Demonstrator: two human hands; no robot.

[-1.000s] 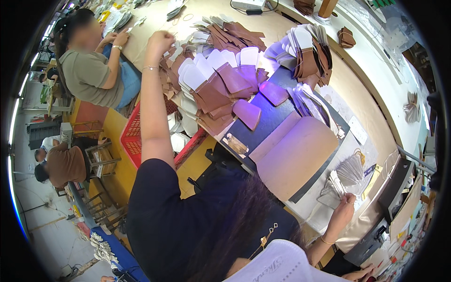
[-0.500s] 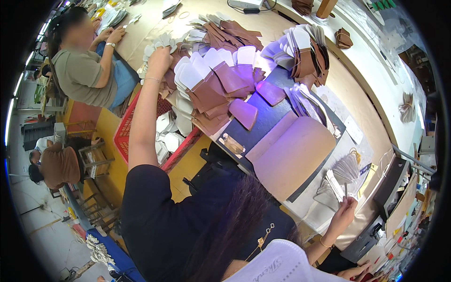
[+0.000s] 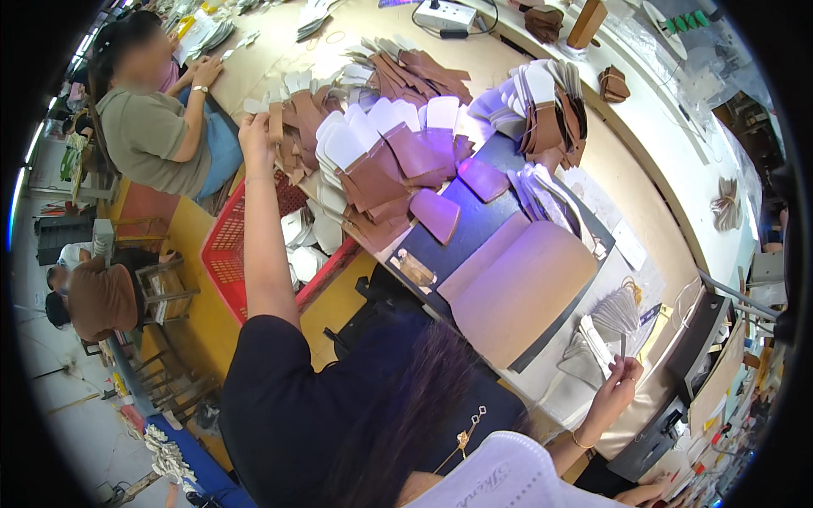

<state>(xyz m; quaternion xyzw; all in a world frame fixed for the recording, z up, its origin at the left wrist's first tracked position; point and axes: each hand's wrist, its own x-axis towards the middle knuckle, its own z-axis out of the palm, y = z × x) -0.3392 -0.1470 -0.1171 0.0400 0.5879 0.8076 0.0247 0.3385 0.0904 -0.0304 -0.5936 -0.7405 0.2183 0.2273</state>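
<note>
My left hand (image 3: 257, 140) is closed at the left end of the heaped pieces, its fingertips pinching a small brown piece with a white rounded tip (image 3: 254, 106). Beside it lies a loose bunch of similar brown pieces (image 3: 303, 127). My right hand (image 3: 622, 378) pinches a thin grey stick-like tool (image 3: 623, 345) above fanned white pieces (image 3: 616, 311) at the table's right. Between the hands are a large fanned stack of brown pieces with white tips (image 3: 373, 178), two separate brown pieces (image 3: 435, 215) lit purple, and a tan curved sheet (image 3: 525, 284) on a dark board (image 3: 500, 201).
Below my left arm stands a red plastic basket (image 3: 222, 258) holding white pieces. Tied brown-and-white bundles (image 3: 550, 114) and a white power strip (image 3: 445, 13) lie farther back. A co-worker (image 3: 144, 127) sits at the far left. Another person's hand (image 3: 641, 494) shows at the lower right.
My left hand has drawn back from the heap, left and toward me, with a small piece in its fingers. My right hand stays almost in place with the grey tool.
</note>
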